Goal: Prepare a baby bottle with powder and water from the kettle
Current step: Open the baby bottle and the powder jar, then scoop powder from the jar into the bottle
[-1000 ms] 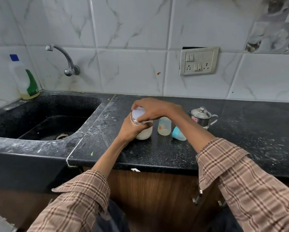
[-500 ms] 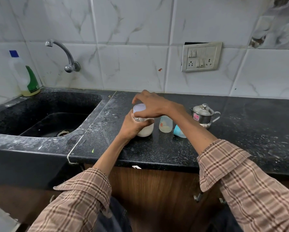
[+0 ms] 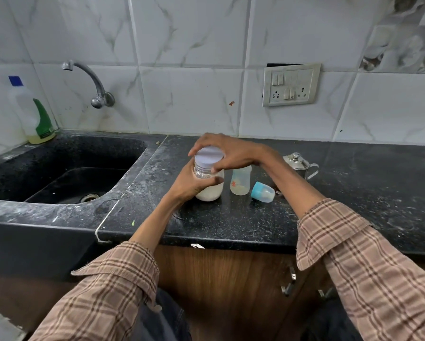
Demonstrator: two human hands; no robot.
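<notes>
- Since the earlier pictures little has shifted on the tabletop (image 3: 243,225): both hands stay on the powder jar (image 3: 208,179), and only the right hand's hold on the lid has turned slightly, which suggests the lid is being twisted.
- Left hand (image 3: 190,184) wraps the jar's clear body, its fingers (image 3: 212,180) curled round the front just above the white powder.
- Right hand (image 3: 227,150) arches over the top, its fingers spread and hooked round the rim of the pale lid (image 3: 209,155), thumb pressed on the near side.
- Powder jar stands on the tabletop between the sink (image 3: 66,173) and the baby bottle (image 3: 241,180); whether its base is lifted slightly I cannot tell.
- Baby bottle stands upright and uncapped just right of the jar, with a little pale content at the bottom. Its blue-ringed cap (image 3: 262,191) lies on its side beside it, and the steel kettle (image 3: 299,164) sits behind, partly hidden by the right forearm.
- Risks, as I judge them: a lid that gives way suddenly could jerk the jar and throw powder out, and the right forearm passes close over the open bottle and could knock it over.
- Grit on the tabletop could foul the cap's inside where it lies.
</notes>
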